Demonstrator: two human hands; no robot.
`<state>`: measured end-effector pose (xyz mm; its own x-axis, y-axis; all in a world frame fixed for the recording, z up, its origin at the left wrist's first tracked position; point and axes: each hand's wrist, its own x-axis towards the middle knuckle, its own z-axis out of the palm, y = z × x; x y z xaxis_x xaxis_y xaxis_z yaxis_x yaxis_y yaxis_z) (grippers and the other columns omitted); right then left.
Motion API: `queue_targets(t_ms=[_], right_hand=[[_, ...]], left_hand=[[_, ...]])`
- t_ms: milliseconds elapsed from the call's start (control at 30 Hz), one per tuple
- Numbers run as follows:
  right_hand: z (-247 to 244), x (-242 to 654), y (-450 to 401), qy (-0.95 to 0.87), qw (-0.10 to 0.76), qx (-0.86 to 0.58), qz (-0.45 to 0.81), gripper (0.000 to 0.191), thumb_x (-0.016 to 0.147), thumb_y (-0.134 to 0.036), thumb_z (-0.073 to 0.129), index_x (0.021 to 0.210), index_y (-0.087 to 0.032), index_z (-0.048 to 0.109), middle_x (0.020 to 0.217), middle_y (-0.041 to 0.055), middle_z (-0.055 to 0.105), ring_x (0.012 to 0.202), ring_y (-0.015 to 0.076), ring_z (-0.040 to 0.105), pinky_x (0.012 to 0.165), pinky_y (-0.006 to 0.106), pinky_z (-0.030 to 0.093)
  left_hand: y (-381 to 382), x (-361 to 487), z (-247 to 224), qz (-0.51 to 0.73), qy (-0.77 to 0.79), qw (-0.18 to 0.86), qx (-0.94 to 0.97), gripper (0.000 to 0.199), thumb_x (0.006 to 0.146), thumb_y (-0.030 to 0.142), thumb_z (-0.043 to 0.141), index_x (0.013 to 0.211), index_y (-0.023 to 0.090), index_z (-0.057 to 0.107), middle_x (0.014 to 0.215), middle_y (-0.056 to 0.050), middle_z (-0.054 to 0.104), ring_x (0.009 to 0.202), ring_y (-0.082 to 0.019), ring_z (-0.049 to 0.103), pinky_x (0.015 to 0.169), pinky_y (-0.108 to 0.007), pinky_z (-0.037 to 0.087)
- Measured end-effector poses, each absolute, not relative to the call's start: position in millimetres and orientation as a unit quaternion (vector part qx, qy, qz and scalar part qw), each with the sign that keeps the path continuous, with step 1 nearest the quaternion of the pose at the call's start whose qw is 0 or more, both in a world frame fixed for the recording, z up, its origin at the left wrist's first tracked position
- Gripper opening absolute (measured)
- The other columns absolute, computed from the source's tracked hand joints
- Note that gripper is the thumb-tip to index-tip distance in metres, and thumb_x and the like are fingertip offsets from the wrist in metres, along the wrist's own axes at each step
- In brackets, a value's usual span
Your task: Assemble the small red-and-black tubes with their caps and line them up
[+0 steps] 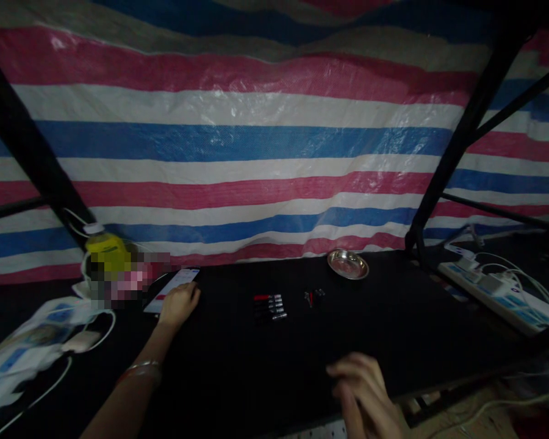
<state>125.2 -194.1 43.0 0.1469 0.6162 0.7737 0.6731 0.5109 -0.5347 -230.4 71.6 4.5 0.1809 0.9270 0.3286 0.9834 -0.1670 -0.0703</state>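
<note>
At the left of the table, my left hand [179, 303] lies over the right edge of a phone [171, 289] with a lit screen. Its fingers are loosely bent and touch the phone; I see no grip around it. My right hand [363, 390] hovers at the front edge, thumb and fingers apart, with nothing visible between them. Several short pen-like pieces [269, 306] lie in a row mid-table, one red and the others black, with silvery ends. Right of them sits a small cluster of tiny parts [313, 297], one red, too small to name.
A shiny round metal dish [348, 264] stands at the back right. Power strips with white cables [503, 289] lie at the far right. A yellow bottle [106, 247] and more cables crowd the left. Black frame posts [452, 146] rise before a striped sheet [238, 143].
</note>
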Motion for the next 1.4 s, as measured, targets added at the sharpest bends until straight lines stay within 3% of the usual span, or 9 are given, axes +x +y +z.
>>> queue_targets(t_ms=[67, 200, 400, 867, 1167, 1300, 1400], right_hand=[[40, 139, -160, -0.63, 0.546, -0.551, -0.023, 0.013, 0.086, -0.024, 0.047, 0.082, -0.022, 0.06, 0.091, 0.0053, 0.061, 0.089, 0.0209, 0.057, 0.08, 0.04, 0.045], [22, 169, -93, -0.615, 0.448, -0.649, -0.017, 0.03, 0.08, -0.03, 0.052, 0.108, -0.02, 0.056, 0.108, 0.0106, 0.055, 0.1, 0.0254, 0.051, 0.086, 0.043, 0.043], [-11, 177, -46, -0.61, 0.375, -0.698, -0.01, 0.04, 0.076, -0.027, 0.051, 0.115, -0.018, 0.054, 0.111, 0.0112, 0.05, 0.103, 0.0256, 0.049, 0.088, 0.039, 0.043], [-19, 174, -43, -0.643, 0.364, -0.674, 0.015, 0.027, 0.078, -0.026, 0.052, 0.102, -0.023, 0.064, 0.096, 0.0089, 0.054, 0.09, 0.0228, 0.054, 0.08, 0.035, 0.046], [-25, 178, -41, -0.641, 0.358, -0.679, 0.025, 0.023, 0.081, -0.026, 0.051, 0.098, -0.021, 0.065, 0.09, 0.0079, 0.057, 0.087, 0.0219, 0.056, 0.078, 0.033, 0.046], [-23, 177, -42, -0.656, 0.354, -0.666, 0.024, 0.022, 0.082, -0.024, 0.05, 0.097, -0.022, 0.065, 0.092, 0.0079, 0.059, 0.088, 0.0219, 0.056, 0.079, 0.034, 0.046], [-23, 177, -43, -0.66, 0.359, -0.66, 0.023, 0.022, 0.082, -0.024, 0.05, 0.096, -0.023, 0.066, 0.092, 0.0078, 0.059, 0.087, 0.022, 0.056, 0.079, 0.034, 0.046]], left_hand=[[71, -231, 5, -0.105, -0.63, 0.137, -0.757, 0.038, 0.086, 0.029, 0.026, 0.096, 0.012, 0.059, 0.09, -0.014, 0.066, 0.084, -0.025, 0.063, 0.076, -0.034, 0.045], [69, -230, 5, -0.108, -0.629, 0.135, -0.758, 0.039, 0.086, 0.029, 0.026, 0.098, 0.011, 0.058, 0.093, -0.014, 0.066, 0.086, -0.024, 0.062, 0.079, -0.033, 0.045], [68, -229, 6, -0.11, -0.641, 0.118, -0.751, 0.038, 0.086, 0.03, 0.027, 0.097, 0.013, 0.059, 0.093, -0.013, 0.066, 0.087, -0.025, 0.062, 0.077, -0.034, 0.045], [57, -205, 7, -0.205, -0.565, 0.12, -0.79, 0.033, 0.083, 0.028, 0.033, 0.095, 0.015, 0.061, 0.096, -0.013, 0.063, 0.094, -0.027, 0.056, 0.082, -0.041, 0.044], [7, -109, 0, -0.284, -0.443, 0.029, -0.85, 0.028, 0.087, 0.034, 0.041, 0.104, 0.022, 0.059, 0.107, -0.007, 0.058, 0.1, -0.02, 0.054, 0.085, -0.036, 0.045], [-18, -72, -1, -0.335, -0.414, 0.03, -0.846, 0.034, 0.085, 0.036, 0.047, 0.115, 0.022, 0.052, 0.117, -0.01, 0.053, 0.107, -0.023, 0.051, 0.09, -0.039, 0.043], [-27, -61, -1, -0.325, -0.356, 0.038, -0.875, 0.031, 0.083, 0.034, 0.049, 0.112, 0.021, 0.054, 0.119, -0.01, 0.054, 0.109, -0.023, 0.051, 0.09, -0.039, 0.044]])
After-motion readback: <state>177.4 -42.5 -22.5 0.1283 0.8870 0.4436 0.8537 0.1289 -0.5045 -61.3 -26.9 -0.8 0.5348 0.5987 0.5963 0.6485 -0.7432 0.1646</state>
